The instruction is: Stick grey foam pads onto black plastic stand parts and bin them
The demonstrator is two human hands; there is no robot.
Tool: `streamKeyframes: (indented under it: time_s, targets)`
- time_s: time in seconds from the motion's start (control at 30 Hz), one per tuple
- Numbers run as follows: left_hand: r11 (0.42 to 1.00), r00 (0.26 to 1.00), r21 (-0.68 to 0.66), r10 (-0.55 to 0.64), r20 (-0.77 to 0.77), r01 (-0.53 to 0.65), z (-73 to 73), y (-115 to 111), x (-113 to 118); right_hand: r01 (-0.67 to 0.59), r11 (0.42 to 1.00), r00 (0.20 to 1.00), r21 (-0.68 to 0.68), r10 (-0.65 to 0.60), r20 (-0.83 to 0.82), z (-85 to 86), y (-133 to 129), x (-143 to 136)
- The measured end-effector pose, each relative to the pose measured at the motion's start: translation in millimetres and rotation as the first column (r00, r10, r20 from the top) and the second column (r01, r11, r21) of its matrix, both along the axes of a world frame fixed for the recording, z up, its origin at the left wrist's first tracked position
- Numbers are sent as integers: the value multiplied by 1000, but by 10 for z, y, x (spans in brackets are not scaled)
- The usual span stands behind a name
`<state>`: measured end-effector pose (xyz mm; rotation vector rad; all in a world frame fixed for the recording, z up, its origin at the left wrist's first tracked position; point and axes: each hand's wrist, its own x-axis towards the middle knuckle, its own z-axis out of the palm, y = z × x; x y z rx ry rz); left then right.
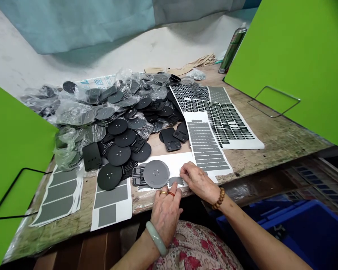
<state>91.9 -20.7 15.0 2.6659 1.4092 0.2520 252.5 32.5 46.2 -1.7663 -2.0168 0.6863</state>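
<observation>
My left hand (pixel 166 208) lies with its fingers stretched out at the table's front edge. Its fingertips touch the lower rim of a grey round disc (pixel 156 174) and a grey rounded sticker (pixel 175 182) on a white sheet. Beneath the disc, a black folding stand (pixel 138 176) sticks out to the left. Just right of that sticker, my right hand (pixel 199 181) has thumb and forefinger pinched together over the white sheet (pixel 174 162). What is between those fingertips is too small to make out.
Black discs and stands (pixel 118 138), some in clear plastic bags (pixel 73 110), are heaped at back left. Sheets of grey stickers (pixel 205 144) lie to the right, others (pixel 59 195) at left. Green panels (pixel 295 67) flank the table; a spray can (pixel 233 48) stands behind.
</observation>
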Motion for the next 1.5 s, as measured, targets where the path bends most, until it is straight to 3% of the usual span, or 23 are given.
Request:
streamKeyframes:
  time_s: [0.23, 0.6, 0.87, 1.0, 1.13, 1.3, 1.5]
  targets:
    - [1000, 1000, 5, -6, 30, 6, -6, 5, 4, 24, 1000, 989, -16, -21, 149, -54, -77, -92]
    - [999, 999, 31, -22, 38, 21, -21, 36, 59, -50, 998, 989, 43, 44, 139, -111, -56, -105]
    - [1000, 1000, 20, -11, 5, 11, 5, 34, 65, -150, 983, 986, 110, 140, 90, 51, 37, -52]
    - [1000, 1000, 2, -6, 21, 6, 56, 16, 55, -115, 984, 992, 135, 121, -32, 233, 92, 70]
    - [999, 991, -54, 12, 135, -5, 115, 0, 5, -91, 995, 961, 37, 98, -257, 376, 176, 192]
    - [998, 937, -39, 58, 344, -48, 155, -15, -160, -291, 949, 814, -119, 180, -553, 375, 451, 156]
    - [972, 874, 76, 164, 458, -222, 75, -35, -478, -503, 837, 763, -216, 313, -565, 340, 922, -99]
